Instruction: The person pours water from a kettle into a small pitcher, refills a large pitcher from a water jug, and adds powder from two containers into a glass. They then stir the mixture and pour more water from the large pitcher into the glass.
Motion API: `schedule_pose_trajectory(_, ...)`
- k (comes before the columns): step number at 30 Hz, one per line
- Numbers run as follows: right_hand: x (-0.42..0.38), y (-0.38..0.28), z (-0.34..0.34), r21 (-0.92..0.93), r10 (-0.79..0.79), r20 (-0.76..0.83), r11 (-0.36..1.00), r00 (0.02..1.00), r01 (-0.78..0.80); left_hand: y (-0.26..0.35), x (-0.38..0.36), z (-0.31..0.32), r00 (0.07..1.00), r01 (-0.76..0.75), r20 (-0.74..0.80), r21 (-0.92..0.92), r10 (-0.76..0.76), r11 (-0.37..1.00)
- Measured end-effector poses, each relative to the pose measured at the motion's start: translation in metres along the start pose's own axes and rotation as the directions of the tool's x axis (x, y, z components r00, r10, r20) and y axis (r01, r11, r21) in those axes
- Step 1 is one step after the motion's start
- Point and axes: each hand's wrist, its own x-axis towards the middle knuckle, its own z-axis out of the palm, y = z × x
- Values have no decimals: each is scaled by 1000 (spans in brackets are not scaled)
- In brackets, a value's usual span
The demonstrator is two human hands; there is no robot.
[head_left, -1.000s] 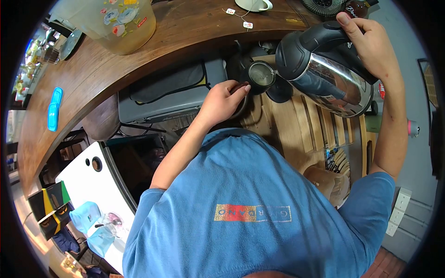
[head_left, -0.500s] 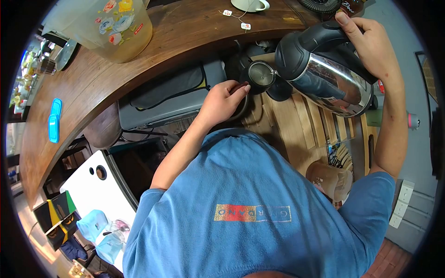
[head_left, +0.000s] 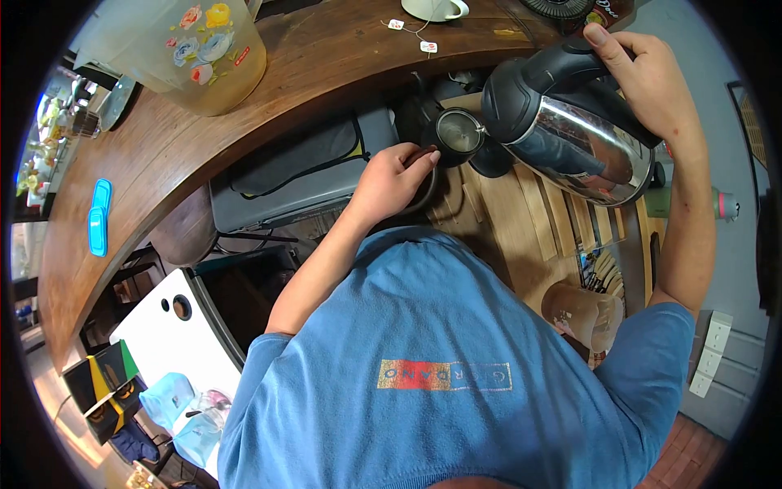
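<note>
Brown handle, one: gripped in the left fingers (head_left: 423, 166), thumb along it.

Dark cup (head_left: 457, 156), one: at the end of that handle, just right of the left fingers; mouth upward, contents too small to tell; any support under it hidden. Risk: a slackened grip could tilt it and spill.

Steel kettle (head_left: 574, 155), one: hung from its black handle, round which the right fingers (head_left: 612, 50) are closed; tipped, spout end at the cup's rim. Whether water runs, uncertain. Risk: too steep a tip, or a turn of the right wrist, could send water past the rim toward the left fingers, scalding if hot.

Slatted wood (head_left: 562, 224), below both sets of fingers: would catch drips.

Counter (head_left: 322, 69), beyond the left fingers: carries white cup (head_left: 432, 10), farther out, and tub (head_left: 224, 69).
</note>
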Motion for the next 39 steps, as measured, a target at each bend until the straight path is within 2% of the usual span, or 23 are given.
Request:
schedule_pose_trajectory(13,-9,7,1,-24,23,1,999,1000,-23,0,-3,11,999,38,5,14,-38,999)
schedule_pose_trajectory(16,-12,13,4,11,38,-11,999,999,-38,0,-2,15,999,31,-17,0,-31,1000)
schedule_pose_trajectory(19,-13,40,14,129,22,-83,992,996,-11,-1,-2,20,999,23,-40,-13,-24,1000)
schedule_pose_trajectory(21,-11,65,20,182,119,13,976,993,-120,-1,-2,20,998,9,-61,-22,-11,1000)
schedule_pose_trajectory(22,-13,68,24,187,117,13,975,993,-117,0,-2,20,998,26,-61,0,-26,1000)
schedule_pose_trajectory(24,-23,68,32,392,114,-85,917,990,-71,1,-3,20,997,48,-60,25,-46,999)
schedule_pose_trajectory(25,-27,70,37,398,114,-81,915,990,-73,1,-4,20,996,59,-71,1,-59,998)
schedule_pose_trajectory(27,-34,78,47,535,284,-160,830,945,-159,4,-6,20,993,74,-89,-21,-76,997)
schedule_pose_trajectory(28,-39,80,52,541,282,-154,826,947,-158,6,-8,19,991,68,-112,-33,-71,997)
schedule_pose_trajectory(30,-49,88,64,625,449,-172,737,877,-255,11,-11,17,987,66,-143,-40,-71,997)
schedule_pose_trajectory(32,-56,124,95,669,463,-144,697,875,-259,14,-14,14,983,77,-164,-23,-80,997)
schedule_pose_trajectory(34,-63,140,124,880,621,-102,421,777,-222,14,-16,13,977,93,-189,-36,-98,995)
schedule_pose_trajectory(35,-66,142,135,882,620,-100,417,778,-219,15,-16,12,971,103,-210,-48,-111,994)
schedule_pose_trajectory(37,-74,142,159,945,688,-98,291,719,-150,19,-18,9,966,127,-215,-94,-145,987)
schedule_pose_trajectory(38,-78,145,173,948,688,-91,282,720,-149,22,-20,7,960,148,-216,-146,-178,978)
schedule_pose_trajectory(39,-82,149,187,951,736,-137,285,663,-121,29,-22,5,948,198,-216,-173,-234,965)
